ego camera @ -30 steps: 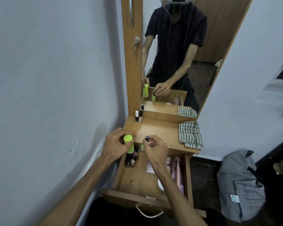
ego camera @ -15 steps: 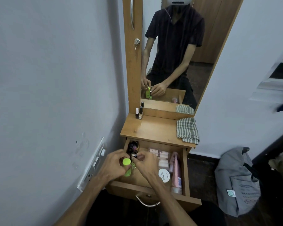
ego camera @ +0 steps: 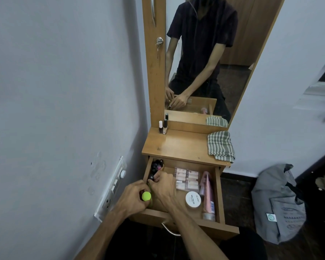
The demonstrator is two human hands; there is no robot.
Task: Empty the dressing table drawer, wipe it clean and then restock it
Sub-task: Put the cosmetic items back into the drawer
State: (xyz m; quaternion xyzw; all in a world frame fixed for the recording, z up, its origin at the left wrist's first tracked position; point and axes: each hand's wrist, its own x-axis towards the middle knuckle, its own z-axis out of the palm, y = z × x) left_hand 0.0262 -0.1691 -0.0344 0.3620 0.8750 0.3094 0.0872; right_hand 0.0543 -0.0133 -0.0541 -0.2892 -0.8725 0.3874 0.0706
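The wooden drawer (ego camera: 219,186) of the dressing table stands pulled out. My left hand (ego camera: 132,198) grips a lime-green capped bottle (ego camera: 146,196) at the drawer's front left corner. My right hand (ego camera: 162,186) reaches into the left side, its fingers curled on a small dark bottle (ego camera: 151,177) among several nail polish bottles (ego camera: 156,165). A white round jar (ego camera: 193,199), a pink tube (ego camera: 206,194) and a pack of small pale tubes (ego camera: 187,178) lie in the drawer. A green checked cloth (ego camera: 220,146) rests on the table top (ego camera: 178,145).
Two small bottles (ego camera: 162,126) stand at the back left of the top, below the mirror (ego camera: 204,53). A white switch panel (ego camera: 113,186) juts from the left wall beside the drawer. A grey bag (ego camera: 278,203) lies on the dark floor to the right.
Both hands came down from the table top into the drawer's left front corner, carrying the green-capped bottle and a small dark bottle. The camera tilted downward.
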